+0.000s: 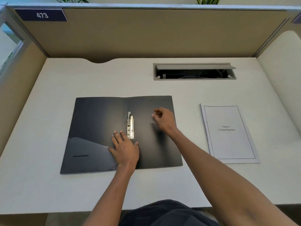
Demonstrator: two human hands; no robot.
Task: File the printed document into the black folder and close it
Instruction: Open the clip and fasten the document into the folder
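The black folder (97, 121) lies spread open and flat on the white desk (48, 190). A metal spring clip (130, 126) runs along its spine, lever raised. My left hand (125, 150) presses flat on the folder just below the clip, fingers spread. Above the folder's right leaf hovers my right hand (163, 119), fingers loosely curled and holding nothing. The printed document (228, 132), a stapled white sheaf with a framed title page, rests on the desk to the right of the folder, apart from both hands.
An open cable tray (194, 71) with wires is set into the desk behind the document. Tan cubicle walls (146, 33) enclose the desk on three sides, with a "473" label (42, 15) at the upper left.
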